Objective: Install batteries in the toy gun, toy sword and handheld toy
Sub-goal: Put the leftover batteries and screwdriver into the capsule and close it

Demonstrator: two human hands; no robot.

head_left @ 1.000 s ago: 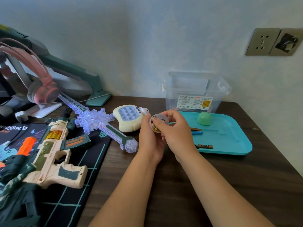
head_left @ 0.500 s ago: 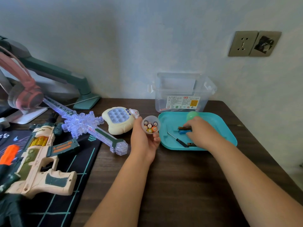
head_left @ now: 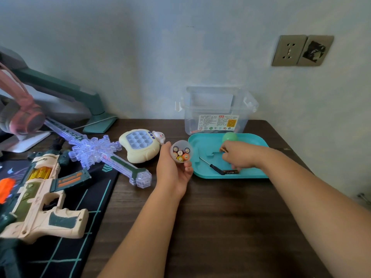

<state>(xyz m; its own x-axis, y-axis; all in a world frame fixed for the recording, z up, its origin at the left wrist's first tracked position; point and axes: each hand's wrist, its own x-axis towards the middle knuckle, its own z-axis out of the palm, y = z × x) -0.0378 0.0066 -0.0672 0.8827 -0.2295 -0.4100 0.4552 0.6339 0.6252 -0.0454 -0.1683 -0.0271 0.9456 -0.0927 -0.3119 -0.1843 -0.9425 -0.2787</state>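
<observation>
My left hand [head_left: 173,171] grips a small clear cup [head_left: 181,151] with several batteries standing in it, just left of the teal tray [head_left: 202,169]. My right hand [head_left: 239,154] is over the tray and pinches a battery [head_left: 222,149] at its fingertips. Another battery [head_left: 230,172] and a small screwdriver [head_left: 211,166] lie in the tray. The cream handheld toy [head_left: 139,145] sits left of the cup. A clear lit toy sword [head_left: 104,153] lies diagonally beside it. The cream and green toy gun [head_left: 42,197] rests on the dark mat at left.
A clear plastic box [head_left: 215,111] stands behind the tray against the wall, and a green ball [head_left: 229,136] sits at the tray's back edge. Pink headphones [head_left: 18,115] and a green arm's base [head_left: 100,123] occupy the back left. The dark mat [head_left: 84,207] covers the table's left part.
My right hand left the cup, reached into the tray and picked up a battery there. My left hand keeps holding the cup, now uncovered. The camera view shifted right.
</observation>
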